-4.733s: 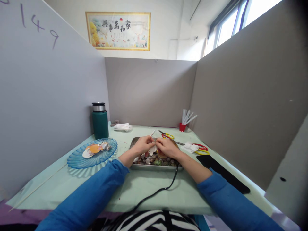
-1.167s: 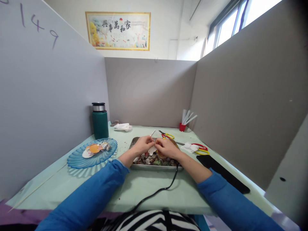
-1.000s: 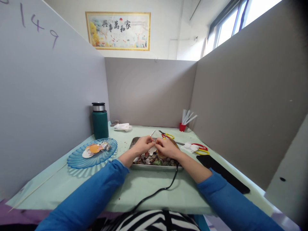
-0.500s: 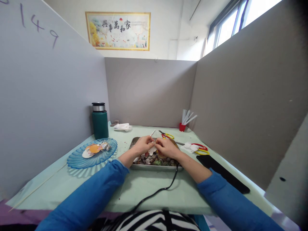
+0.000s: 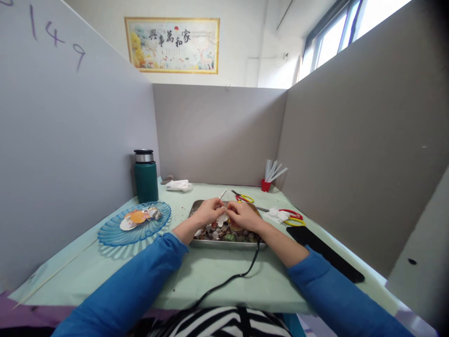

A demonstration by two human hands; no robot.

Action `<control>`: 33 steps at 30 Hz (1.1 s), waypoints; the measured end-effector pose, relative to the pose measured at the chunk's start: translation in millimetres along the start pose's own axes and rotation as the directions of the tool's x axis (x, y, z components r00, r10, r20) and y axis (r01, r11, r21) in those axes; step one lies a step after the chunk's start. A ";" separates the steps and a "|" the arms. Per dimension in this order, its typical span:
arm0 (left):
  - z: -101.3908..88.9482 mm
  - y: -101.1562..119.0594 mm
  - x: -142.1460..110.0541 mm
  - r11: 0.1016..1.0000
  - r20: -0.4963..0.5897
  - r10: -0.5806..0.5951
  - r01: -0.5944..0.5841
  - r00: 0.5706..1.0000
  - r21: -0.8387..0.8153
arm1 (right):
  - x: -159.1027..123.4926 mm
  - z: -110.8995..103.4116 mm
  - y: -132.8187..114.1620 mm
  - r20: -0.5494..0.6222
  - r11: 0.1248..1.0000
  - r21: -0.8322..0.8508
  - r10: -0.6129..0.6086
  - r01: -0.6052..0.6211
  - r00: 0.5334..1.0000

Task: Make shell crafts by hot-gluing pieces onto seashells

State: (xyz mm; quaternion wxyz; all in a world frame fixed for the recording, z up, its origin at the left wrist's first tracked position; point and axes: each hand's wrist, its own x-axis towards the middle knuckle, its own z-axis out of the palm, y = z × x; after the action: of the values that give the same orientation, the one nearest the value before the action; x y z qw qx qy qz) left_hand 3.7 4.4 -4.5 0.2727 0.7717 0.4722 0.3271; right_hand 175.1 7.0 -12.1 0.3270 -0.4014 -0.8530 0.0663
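Observation:
Both my hands meet over a metal tray (image 5: 224,243) filled with several small shells and coloured bits. My left hand (image 5: 207,212) is closed in a pinch on a thin white stick (image 5: 222,194) that points up and away. My right hand (image 5: 243,216) is closed too, its fingertips touching the left hand's at a small white shell (image 5: 222,218) held between them. A black cable (image 5: 224,282) runs from under my right hand toward my body.
A blue glass plate (image 5: 112,232) with shells lies at the left, a green flask (image 5: 146,176) behind it. Yellow scissors (image 5: 244,197), red-and-yellow scissors (image 5: 292,217), a red cup of white sticks (image 5: 267,181), tissues (image 5: 179,185) and a black pad (image 5: 324,252) lie about. Partition walls enclose the table.
Almost nothing differs. My hands stay together over the tray, with only slight shifts of the fingers.

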 end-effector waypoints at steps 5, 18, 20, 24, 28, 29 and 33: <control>0.5 0.5 -0.6 1.000 -0.009 -0.014 0.014 1.000 -0.021 | -1.2 -0.2 -0.2 -0.001 1.000 0.013 0.007 -0.007 1.000; -0.9 2.7 -0.9 1.000 -0.007 -0.003 0.003 1.000 0.028 | -0.7 -0.7 -1.6 -0.006 1.000 -0.030 0.001 -0.001 1.000; -0.7 2.2 -0.8 1.000 -0.007 -0.010 0.010 1.000 0.028 | -0.6 -1.0 -2.1 -0.003 1.000 -0.029 0.001 -0.001 1.000; 0.0 -0.9 0.2 0.999 -0.010 0.002 -0.002 1.000 0.033 | -0.6 -1.1 -2.3 0.002 1.000 -0.025 0.006 -0.006 1.000; 0.5 -3.8 1.5 0.999 -0.004 0.021 -0.020 1.000 0.024 | -0.9 -0.6 -1.6 -0.006 1.000 -0.026 0.008 -0.008 1.000; 0.4 -3.9 1.6 1.000 0.000 0.024 -0.024 1.000 0.015 | -0.9 -0.5 -1.4 -0.004 1.000 -0.021 0.008 -0.009 1.000; 0.0 -1.7 0.9 0.999 0.008 0.031 -0.031 0.999 -0.024 | -1.0 -0.9 -1.7 -0.001 1.000 0.001 0.010 -0.010 1.000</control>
State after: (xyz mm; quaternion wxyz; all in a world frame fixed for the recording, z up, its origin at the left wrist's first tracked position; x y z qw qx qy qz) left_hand 3.1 5.9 -5.5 0.2787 0.7771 0.4552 0.3335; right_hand 175.1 5.1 -11.3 0.3272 -0.4054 -0.8508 0.0683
